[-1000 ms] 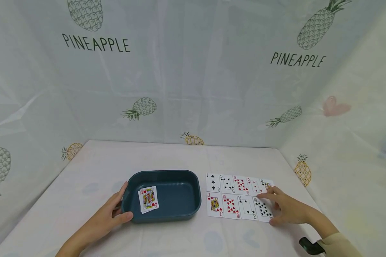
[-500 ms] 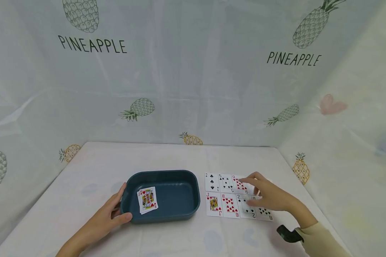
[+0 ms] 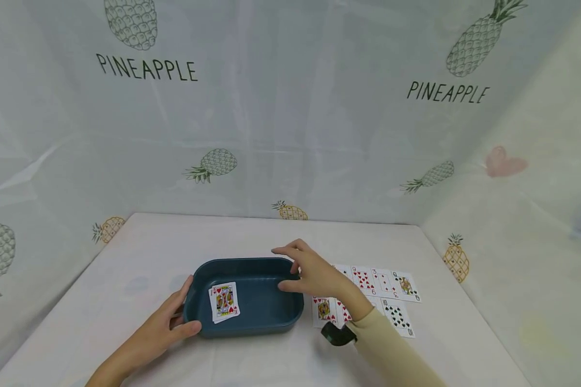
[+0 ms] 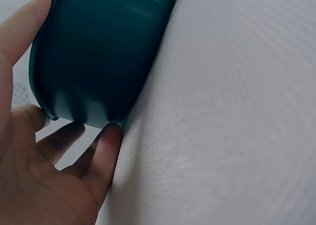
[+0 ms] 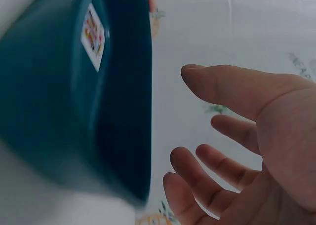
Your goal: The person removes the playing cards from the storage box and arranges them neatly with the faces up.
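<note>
My left hand (image 3: pixel 157 325) grips the left end of a dark teal rectangular tray (image 3: pixel 266 301), thumb near its front corner. In the left wrist view the fingertips (image 4: pixel 112 133) touch the tray's outer wall. A small stack of playing cards (image 3: pixel 224 302), a red face card on top, lies face up in the tray's left part. My right hand (image 3: pixel 314 271) hovers at the tray's right rim, thumb and fingers spread, nothing between them. Two rows of face-up cards lie right of the tray, including a ten of spades (image 3: pixel 397 317); hand and forearm hide some of them.
A white cloth (image 3: pixel 252 360) covers the table. Pineapple-printed sheets (image 3: pixel 290 118) rise behind it and at both sides. A black device (image 3: pixel 338 334) sits at the right wrist beside a beige sleeve (image 3: pixel 387 349).
My right hand has lifted off the card rows and moved left to the tray's right end. The left hand and the tray stay in place; the laid-out cards look the same.
</note>
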`<state>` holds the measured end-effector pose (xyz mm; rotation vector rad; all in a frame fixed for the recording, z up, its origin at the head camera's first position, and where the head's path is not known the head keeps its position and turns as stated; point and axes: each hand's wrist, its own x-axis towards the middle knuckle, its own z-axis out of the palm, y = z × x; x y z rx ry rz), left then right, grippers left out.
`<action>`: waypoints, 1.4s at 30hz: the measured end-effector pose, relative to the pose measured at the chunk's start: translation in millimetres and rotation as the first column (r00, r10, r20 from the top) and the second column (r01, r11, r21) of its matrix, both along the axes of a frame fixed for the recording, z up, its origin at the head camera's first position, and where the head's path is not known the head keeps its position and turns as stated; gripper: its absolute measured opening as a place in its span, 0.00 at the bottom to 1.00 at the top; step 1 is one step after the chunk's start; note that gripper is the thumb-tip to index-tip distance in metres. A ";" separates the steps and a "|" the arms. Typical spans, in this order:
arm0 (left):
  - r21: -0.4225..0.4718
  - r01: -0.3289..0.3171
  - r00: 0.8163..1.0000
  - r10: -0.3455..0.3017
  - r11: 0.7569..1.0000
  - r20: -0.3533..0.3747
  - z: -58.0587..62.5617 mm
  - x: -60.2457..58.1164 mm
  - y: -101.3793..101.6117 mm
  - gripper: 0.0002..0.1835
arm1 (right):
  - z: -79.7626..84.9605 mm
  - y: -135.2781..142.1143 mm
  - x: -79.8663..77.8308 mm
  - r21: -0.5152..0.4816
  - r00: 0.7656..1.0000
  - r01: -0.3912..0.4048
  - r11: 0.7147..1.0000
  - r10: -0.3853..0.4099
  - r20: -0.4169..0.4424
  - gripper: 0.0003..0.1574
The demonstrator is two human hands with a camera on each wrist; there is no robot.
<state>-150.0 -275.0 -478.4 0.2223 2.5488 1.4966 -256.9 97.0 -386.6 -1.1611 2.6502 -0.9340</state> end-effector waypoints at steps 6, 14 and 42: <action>0.011 0.005 1.000 -0.004 1.000 -0.005 1.2 0.6 0.3 0.54 | -10.8 -49.5 -2.8 -0.014 0.998 -0.034 0.999 0.034 0.043 0.46; 0.028 0.022 0.999 -0.021 0.999 -0.042 1.0 1.9 0.2 0.53 | -37.2 -95.0 1.9 -0.022 0.993 0.000 1.000 0.003 0.118 0.46; 0.020 0.025 0.999 -0.024 1.000 -0.038 0.6 0.4 -0.1 0.53 | -71.1 -121.1 7.7 0.180 0.995 0.036 0.983 -0.052 0.083 0.52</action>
